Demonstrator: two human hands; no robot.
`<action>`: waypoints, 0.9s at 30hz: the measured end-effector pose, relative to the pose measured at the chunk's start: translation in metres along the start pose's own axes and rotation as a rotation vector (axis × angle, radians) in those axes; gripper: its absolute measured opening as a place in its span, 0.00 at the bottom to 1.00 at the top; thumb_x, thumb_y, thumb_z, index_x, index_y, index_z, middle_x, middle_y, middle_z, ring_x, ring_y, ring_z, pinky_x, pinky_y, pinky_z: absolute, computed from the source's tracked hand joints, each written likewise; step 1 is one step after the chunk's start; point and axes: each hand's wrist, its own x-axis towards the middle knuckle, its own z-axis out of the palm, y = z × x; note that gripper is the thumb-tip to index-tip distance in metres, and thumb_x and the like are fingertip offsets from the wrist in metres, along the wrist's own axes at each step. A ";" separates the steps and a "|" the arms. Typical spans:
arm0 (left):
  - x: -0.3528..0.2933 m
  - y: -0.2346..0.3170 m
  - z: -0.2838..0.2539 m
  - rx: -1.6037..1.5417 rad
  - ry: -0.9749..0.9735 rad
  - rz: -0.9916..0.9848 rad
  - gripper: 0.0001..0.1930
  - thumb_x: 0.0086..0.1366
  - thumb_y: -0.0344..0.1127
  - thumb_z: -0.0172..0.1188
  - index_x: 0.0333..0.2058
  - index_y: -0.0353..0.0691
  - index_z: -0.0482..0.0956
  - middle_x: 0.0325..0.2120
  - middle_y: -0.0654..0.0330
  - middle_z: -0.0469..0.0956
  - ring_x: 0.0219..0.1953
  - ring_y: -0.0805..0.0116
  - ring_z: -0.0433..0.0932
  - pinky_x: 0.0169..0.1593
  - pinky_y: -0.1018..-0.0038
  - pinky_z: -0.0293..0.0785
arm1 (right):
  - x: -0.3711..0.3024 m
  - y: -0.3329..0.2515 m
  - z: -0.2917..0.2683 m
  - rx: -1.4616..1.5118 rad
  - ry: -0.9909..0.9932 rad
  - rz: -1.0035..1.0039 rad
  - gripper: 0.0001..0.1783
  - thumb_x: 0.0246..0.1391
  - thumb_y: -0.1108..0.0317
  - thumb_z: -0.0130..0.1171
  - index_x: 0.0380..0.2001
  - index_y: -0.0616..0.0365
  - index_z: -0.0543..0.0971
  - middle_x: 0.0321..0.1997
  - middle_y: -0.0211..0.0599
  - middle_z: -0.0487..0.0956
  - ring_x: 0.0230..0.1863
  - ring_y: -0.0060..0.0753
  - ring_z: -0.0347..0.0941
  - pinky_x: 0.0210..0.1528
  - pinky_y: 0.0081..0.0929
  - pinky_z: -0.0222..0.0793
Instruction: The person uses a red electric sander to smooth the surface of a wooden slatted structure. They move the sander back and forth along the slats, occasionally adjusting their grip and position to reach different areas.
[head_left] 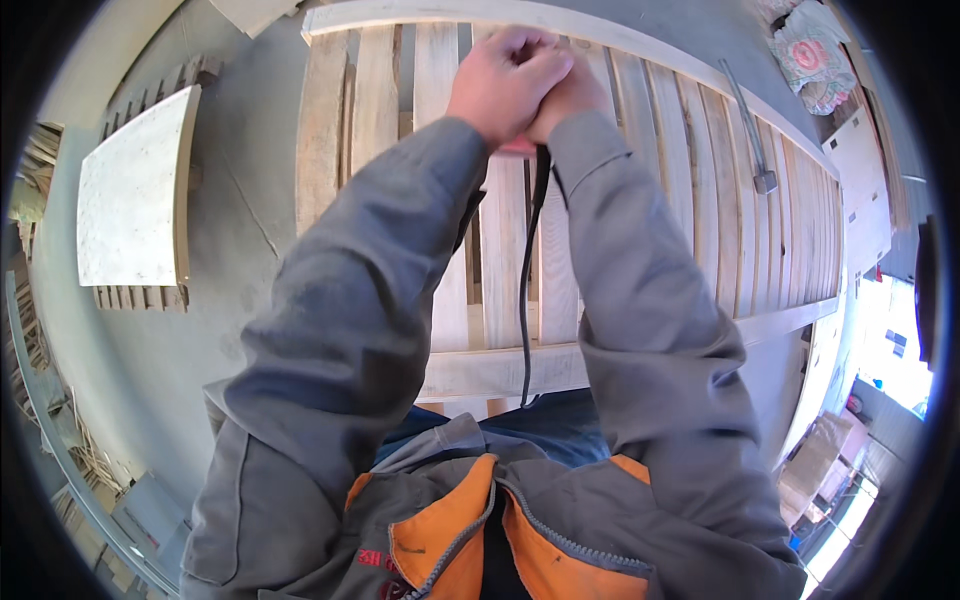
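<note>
My left hand (503,82) and my right hand (578,92) are pressed together above the slats of a pale wooden pallet (436,75). Both have closed fingers around a red corded tool (518,148), of which only a small red patch shows below my wrists. Its kind is hidden by the hands. A black cord (526,270) runs from it down between my forearms, over the pallet's near board. Further right on the slats lies a hammer (764,181) with a long, thin metal handle.
On the floor to the left, a white-topped board (135,190) rests over slatted wood. White sacks (810,60) are heaped at the far right. Cardboard boxes (825,460) stand at the lower right, and wood scraps (95,460) lie along the left side.
</note>
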 end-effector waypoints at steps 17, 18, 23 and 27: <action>0.129 -0.023 -0.009 -0.018 0.093 0.145 0.19 0.66 0.47 0.66 0.41 0.33 0.87 0.35 0.48 0.88 0.40 0.60 0.86 0.49 0.67 0.80 | 0.152 0.047 0.011 -0.148 0.116 -0.300 0.34 0.55 0.49 0.67 0.64 0.47 0.79 0.67 0.47 0.80 0.68 0.48 0.75 0.71 0.39 0.70; 0.132 -0.022 -0.009 -0.024 0.081 0.138 0.19 0.66 0.47 0.66 0.41 0.33 0.87 0.36 0.48 0.88 0.40 0.60 0.86 0.49 0.66 0.80 | 0.158 0.048 0.010 -0.149 0.094 -0.326 0.34 0.55 0.49 0.67 0.64 0.47 0.79 0.68 0.47 0.80 0.68 0.48 0.75 0.71 0.39 0.70; 0.124 -0.021 -0.019 -0.032 0.075 0.184 0.21 0.67 0.49 0.66 0.42 0.33 0.87 0.37 0.47 0.87 0.42 0.60 0.85 0.50 0.68 0.79 | 0.137 0.022 -0.007 -0.007 0.012 -0.180 0.33 0.55 0.52 0.68 0.63 0.48 0.79 0.65 0.46 0.81 0.66 0.49 0.76 0.69 0.39 0.72; 0.089 -0.010 -0.016 -0.005 0.031 -0.050 0.25 0.64 0.50 0.70 0.50 0.33 0.85 0.44 0.54 0.86 0.46 0.66 0.83 0.53 0.70 0.79 | 0.093 0.009 -0.017 0.053 -0.022 -0.046 0.34 0.51 0.56 0.72 0.62 0.46 0.78 0.63 0.42 0.82 0.63 0.47 0.79 0.65 0.38 0.76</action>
